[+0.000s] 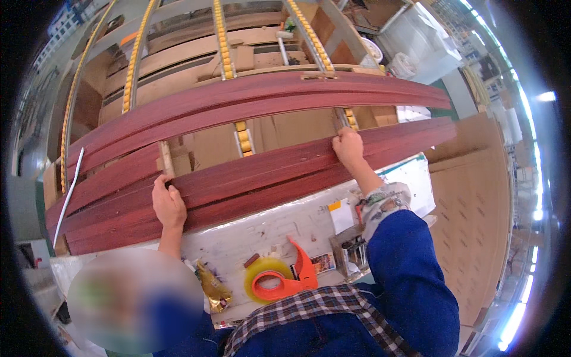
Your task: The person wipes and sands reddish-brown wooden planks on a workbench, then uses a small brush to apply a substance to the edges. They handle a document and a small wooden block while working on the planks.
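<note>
A long red-brown wooden board (256, 174) with lengthwise grooves lies nearest to me, across the white bench top (238, 241). My left hand (169, 205) is closed over its far edge, left of the middle. Farther right, my right hand (349, 149) grips the same edge, its fingers curled over and partly hidden. Beyond it, a second grooved red-brown board (267, 91) lies across the roller tracks, apart from the near one in the middle. A shorter red-brown piece (113, 177) fills the space between them at the left. A thin white strip (69, 193) crosses the boards' left end.
Yellow roller tracks (223, 41) run away from me over flattened cardboard. An orange tape dispenser (303, 271) with yellowish tape and a gold packet (213, 288) lie on the bench by my body. Large cardboard sheets (473, 220) stand at the right. The lower left is blurred.
</note>
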Demonstrator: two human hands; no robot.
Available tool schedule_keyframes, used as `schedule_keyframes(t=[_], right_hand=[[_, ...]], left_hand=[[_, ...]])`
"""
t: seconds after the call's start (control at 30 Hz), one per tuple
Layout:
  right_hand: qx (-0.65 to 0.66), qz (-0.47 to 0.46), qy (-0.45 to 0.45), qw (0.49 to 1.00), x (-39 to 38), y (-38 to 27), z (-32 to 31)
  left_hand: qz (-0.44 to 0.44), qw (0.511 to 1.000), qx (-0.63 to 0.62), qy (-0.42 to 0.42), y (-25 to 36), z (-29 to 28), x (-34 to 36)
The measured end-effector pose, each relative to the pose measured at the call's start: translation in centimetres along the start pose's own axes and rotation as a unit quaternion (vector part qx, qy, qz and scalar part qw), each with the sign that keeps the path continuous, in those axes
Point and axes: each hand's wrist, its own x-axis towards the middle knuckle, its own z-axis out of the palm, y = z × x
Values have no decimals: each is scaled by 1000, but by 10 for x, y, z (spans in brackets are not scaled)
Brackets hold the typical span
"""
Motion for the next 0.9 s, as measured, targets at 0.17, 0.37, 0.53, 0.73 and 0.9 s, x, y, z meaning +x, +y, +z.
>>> schedule_keyframes(t=[0.17, 0.37, 0.53, 0.73, 0.9], right_hand=[[124, -137, -68, 980, -24, -118, 22], [165, -158, -102, 968, -19, -97, 37], [89, -68, -33, 993, 18, 34, 6], [-8, 8, 30, 999, 66, 162, -14], [-82, 40, 64, 994, 89, 250, -54]], left_hand=[[7, 999, 51, -13, 2, 3, 0], [-5, 998, 52, -20, -2, 4, 0], [46, 998, 49, 7, 1, 2, -3], [60, 994, 86, -28, -6, 3, 1], [57, 980, 158, -106, 23, 23, 1]])
